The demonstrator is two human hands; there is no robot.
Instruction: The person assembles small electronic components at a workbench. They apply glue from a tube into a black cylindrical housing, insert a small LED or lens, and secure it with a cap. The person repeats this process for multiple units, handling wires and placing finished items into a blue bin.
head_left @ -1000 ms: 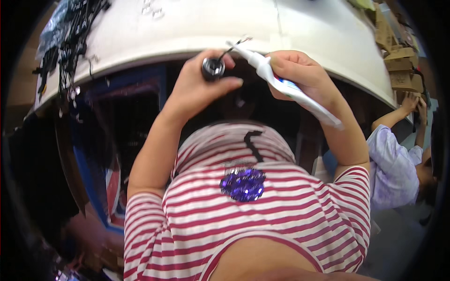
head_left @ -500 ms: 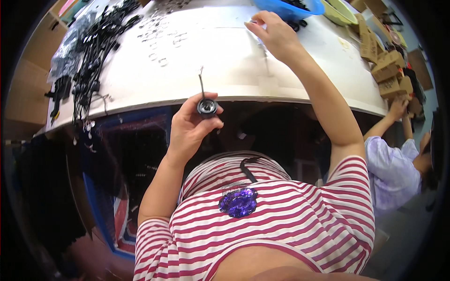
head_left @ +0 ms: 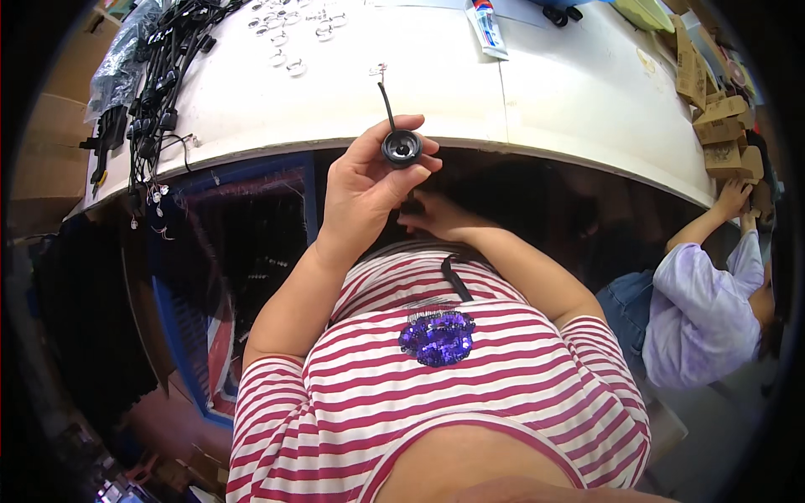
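I see the left hand raised at the near edge of the white table, fingers pinched around a small round black part whose thin black wire stands up toward the far side. The right hand sits lower, just under the table edge, right of the left wrist; whether it grips anything I cannot tell. A bundle of black cables lies far left, small metal rings beside it, a white tube farther right.

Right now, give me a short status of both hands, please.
Left hand grips small black round part, wire up. Right hand low under white table edge, nothing seen in fingers. Nothing blocks part.
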